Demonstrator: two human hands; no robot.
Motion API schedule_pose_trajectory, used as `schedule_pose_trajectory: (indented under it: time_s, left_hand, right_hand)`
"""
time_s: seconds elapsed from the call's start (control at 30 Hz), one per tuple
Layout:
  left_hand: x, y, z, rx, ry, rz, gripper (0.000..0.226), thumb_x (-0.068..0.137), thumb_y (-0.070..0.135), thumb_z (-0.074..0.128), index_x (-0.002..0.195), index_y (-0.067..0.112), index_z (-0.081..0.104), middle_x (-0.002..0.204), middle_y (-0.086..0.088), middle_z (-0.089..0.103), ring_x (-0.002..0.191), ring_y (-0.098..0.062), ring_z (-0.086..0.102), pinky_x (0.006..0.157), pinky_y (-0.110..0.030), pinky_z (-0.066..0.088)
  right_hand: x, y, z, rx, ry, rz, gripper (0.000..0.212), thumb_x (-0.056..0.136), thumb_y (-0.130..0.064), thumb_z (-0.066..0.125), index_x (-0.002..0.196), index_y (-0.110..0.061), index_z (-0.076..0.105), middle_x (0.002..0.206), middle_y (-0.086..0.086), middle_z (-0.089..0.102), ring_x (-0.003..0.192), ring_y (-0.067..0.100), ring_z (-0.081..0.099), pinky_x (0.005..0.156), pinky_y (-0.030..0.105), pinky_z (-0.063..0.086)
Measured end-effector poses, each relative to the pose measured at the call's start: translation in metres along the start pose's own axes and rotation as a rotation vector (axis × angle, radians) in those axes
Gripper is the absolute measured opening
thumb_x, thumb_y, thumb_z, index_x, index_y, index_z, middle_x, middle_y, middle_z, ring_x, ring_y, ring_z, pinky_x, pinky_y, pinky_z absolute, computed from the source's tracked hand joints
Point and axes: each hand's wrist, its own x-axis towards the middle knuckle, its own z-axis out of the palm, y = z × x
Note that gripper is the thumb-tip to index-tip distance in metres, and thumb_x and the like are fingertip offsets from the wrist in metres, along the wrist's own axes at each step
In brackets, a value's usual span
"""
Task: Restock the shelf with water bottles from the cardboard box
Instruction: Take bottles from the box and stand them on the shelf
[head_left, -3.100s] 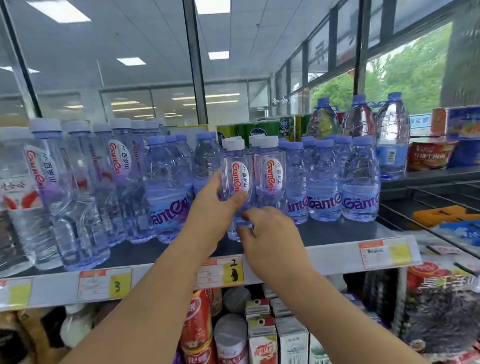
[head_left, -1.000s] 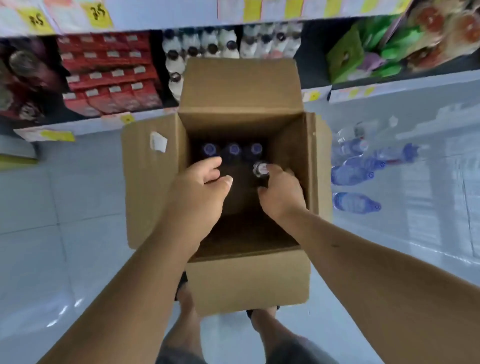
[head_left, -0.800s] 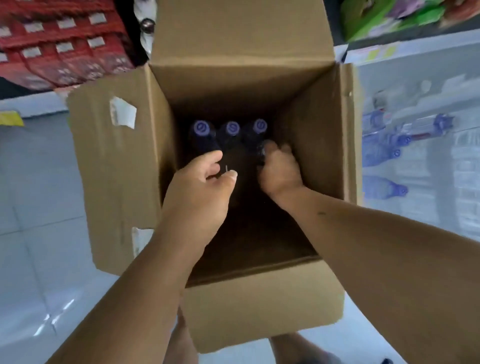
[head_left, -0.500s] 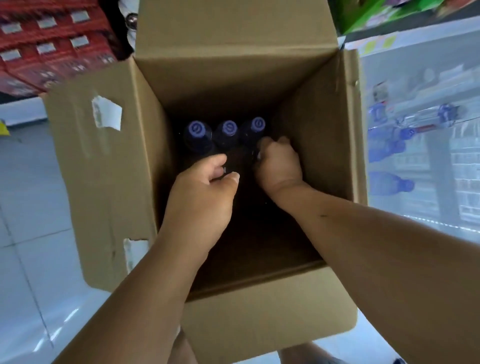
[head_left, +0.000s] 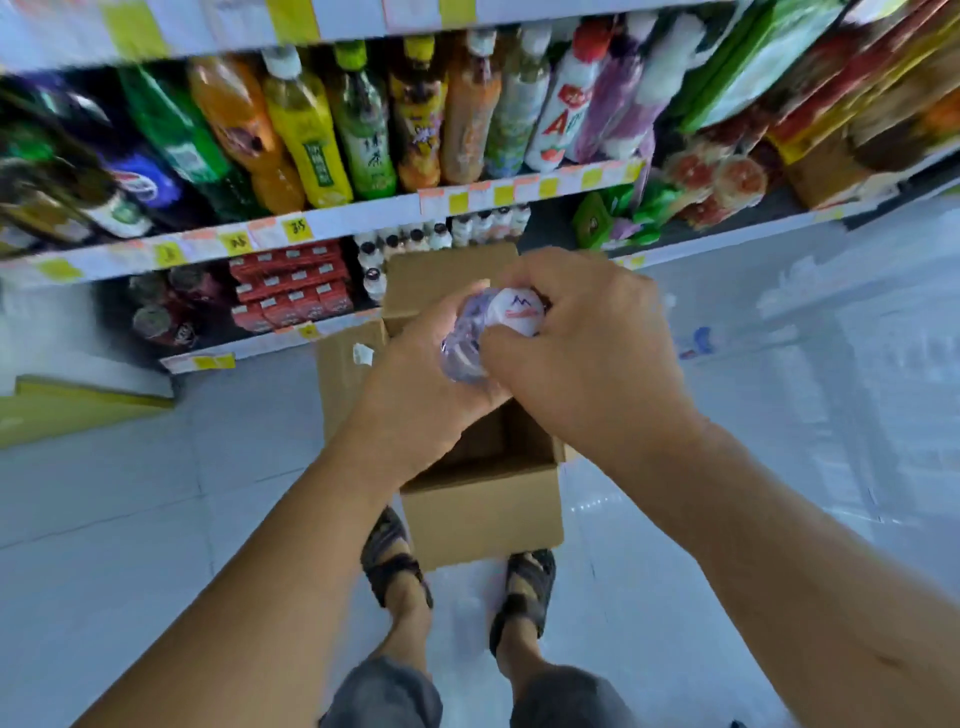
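- Two hands meet above the open brown cardboard box (head_left: 483, 512), and between them they hold clear plastic water bottles (head_left: 470, 343) with a white cap (head_left: 515, 312) showing.
- My left hand (head_left: 415, 400) cups the bottles from below and from the left, its fingers (head_left: 441, 312) curled up around the crinkled plastic.
- My right hand (head_left: 587, 353) closes over the top and right side, the fingers (head_left: 545, 270) wrapped past the white cap and the thumb pressed on the plastic near my left palm.
- How many bottles sit in this grasp I cannot tell; the plastic is blurred and mostly covered by my fingers.
- Below my fingers the box stands on the pale tiled floor (head_left: 130, 519), flaps up, just ahead of my dark strapped sandals (head_left: 395, 564).
- Beyond my fingertips, a shelf (head_left: 363, 221) with yellow price tags carries tall coloured drink bottles (head_left: 306, 130); lower down are red cartons (head_left: 291, 296) and small white-capped bottles (head_left: 415, 241).
- To the right of my right hand, a blue-capped bottle (head_left: 698, 343) lies on the floor, blurred.
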Motion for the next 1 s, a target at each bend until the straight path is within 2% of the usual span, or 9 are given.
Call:
schedule_pose_trajectory:
  time_s: [0.1,0.27,0.43,0.53,0.6,0.67,0.77,0.9,1.0]
  left_hand:
    - [-0.031,0.072,-0.004,0.050,0.057,0.133,0.064,0.076,0.009,0.075,0.134,0.026,0.054,0.119,0.009,0.069,0.111,-0.002,0.063,0.091,-0.030,0.054]
    - [-0.086,0.198,-0.015,-0.032,0.120,0.314,0.055,0.078,0.006,0.079,0.125,0.023,0.055,0.106,-0.004,0.073,0.097,-0.016,0.069,0.078,-0.032,0.056]
    - [-0.141,0.324,-0.022,-0.263,0.052,0.439,0.030,0.068,0.035,0.085,0.093,0.027,0.069,0.083,0.003,0.072,0.070,-0.019,0.069,0.054,-0.033,0.054]
    - [-0.165,0.385,-0.027,-0.354,0.012,0.483,0.076,0.045,0.047,0.093,0.112,0.018,0.073,0.120,-0.015,0.067,0.102,-0.036,0.068,0.086,-0.067,0.050]
    - [-0.177,0.415,-0.028,-0.313,-0.029,0.554,0.054,0.069,0.040,0.081,0.114,0.014,0.069,0.121,-0.022,0.063,0.105,-0.042,0.063,0.096,-0.079,0.030]
    - [-0.184,0.439,-0.027,-0.300,-0.036,0.574,0.031,0.078,0.037,0.071,0.102,0.018,0.073,0.101,-0.013,0.071,0.093,-0.031,0.067,0.091,-0.066,0.046]
    - [-0.193,0.466,-0.026,-0.237,0.060,0.609,0.033,0.080,0.040,0.064,0.105,0.019,0.069,0.082,0.003,0.075,0.077,-0.009,0.069,0.070,-0.032,0.056]
    - [-0.198,0.486,-0.032,0.053,0.008,0.687,0.034,0.080,0.034,0.070,0.113,0.029,0.066,0.103,0.004,0.074,0.101,-0.017,0.070,0.085,-0.037,0.052]
    - [-0.194,0.499,-0.041,0.066,0.032,0.727,0.046,0.072,0.028,0.073,0.117,0.028,0.063,0.101,-0.001,0.075,0.094,-0.020,0.072,0.075,-0.034,0.055]
  right_hand:
    - [-0.006,-0.056,-0.065,0.080,0.096,-0.120,0.025,0.067,-0.016,0.068,0.090,-0.009,0.073,0.080,0.009,0.069,0.075,0.024,0.061,0.064,0.036,0.046]
    - [-0.019,-0.134,-0.167,0.256,0.247,-0.249,0.033,0.083,-0.029,0.072,0.114,-0.018,0.070,0.092,-0.005,0.064,0.078,0.005,0.055,0.072,0.018,0.045]
    - [-0.048,-0.179,-0.239,0.428,0.259,-0.347,0.035,0.093,-0.042,0.060,0.124,-0.026,0.060,0.096,-0.011,0.062,0.087,0.008,0.061,0.075,0.036,0.054]
    - [-0.066,-0.203,-0.269,0.509,0.123,-0.418,0.027,0.092,-0.047,0.060,0.118,-0.044,0.054,0.102,-0.020,0.066,0.097,0.001,0.064,0.079,0.028,0.054]
    - [-0.073,-0.220,-0.288,0.544,0.082,-0.441,0.033,0.089,-0.048,0.062,0.121,-0.047,0.053,0.104,-0.023,0.069,0.096,-0.003,0.065,0.080,0.024,0.054]
    - [-0.073,-0.238,-0.305,0.565,0.097,-0.421,0.029,0.086,-0.045,0.068,0.113,-0.047,0.056,0.094,-0.017,0.071,0.079,0.001,0.065,0.072,0.029,0.055]
    - [-0.068,-0.262,-0.323,0.562,0.158,-0.385,0.029,0.082,-0.050,0.070,0.106,-0.042,0.057,0.082,-0.005,0.069,0.067,0.013,0.063,0.066,0.038,0.055]
    - [-0.059,-0.284,-0.331,0.564,0.247,-0.372,0.050,0.073,-0.057,0.077,0.111,-0.047,0.046,0.092,-0.021,0.066,0.077,0.000,0.064,0.064,0.026,0.053]
    - [-0.054,-0.302,-0.332,0.558,0.284,-0.357,0.055,0.068,-0.058,0.081,0.102,-0.058,0.038,0.100,-0.036,0.059,0.084,-0.010,0.061,0.067,0.021,0.050]
